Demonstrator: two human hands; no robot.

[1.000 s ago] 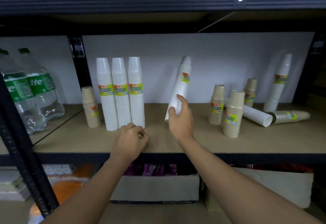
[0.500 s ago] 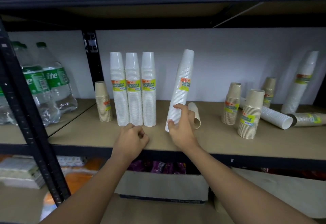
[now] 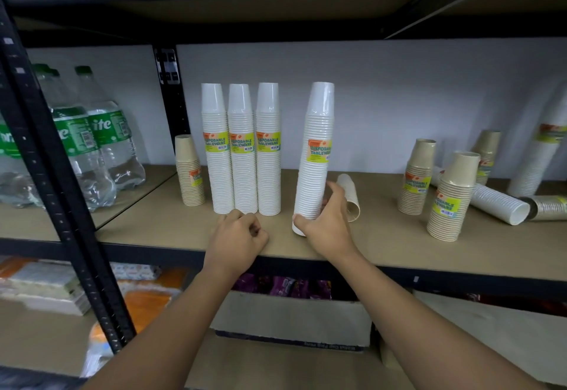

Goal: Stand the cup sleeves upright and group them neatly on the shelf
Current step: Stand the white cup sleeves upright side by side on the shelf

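Three tall white cup sleeves (image 3: 242,150) stand upright side by side at the back left of the shelf (image 3: 171,227). A fourth white sleeve (image 3: 316,156) leans slightly, its base held by my right hand (image 3: 326,224), fingers curled round it. My left hand (image 3: 237,234) rests on the shelf's front as a loose fist, holding nothing. A short tan sleeve (image 3: 188,171) stands left of the white group. At the right, two tan sleeves (image 3: 417,177) (image 3: 451,196) stand upright, a white sleeve (image 3: 497,205) and a tan one (image 3: 549,207) lie flat, and another white sleeve (image 3: 540,156) leans on the wall.
A single tan cup (image 3: 349,196) lies on its side behind my right hand. Clear bottles with green labels (image 3: 104,144) fill the left bay past a black upright post (image 3: 61,174). A cardboard box (image 3: 291,319) sits on the lower shelf.
My right hand has brought the white sleeve from a strong lean to nearly upright and closer to the three standing ones. The view shifted rightward. My left hand stayed put.
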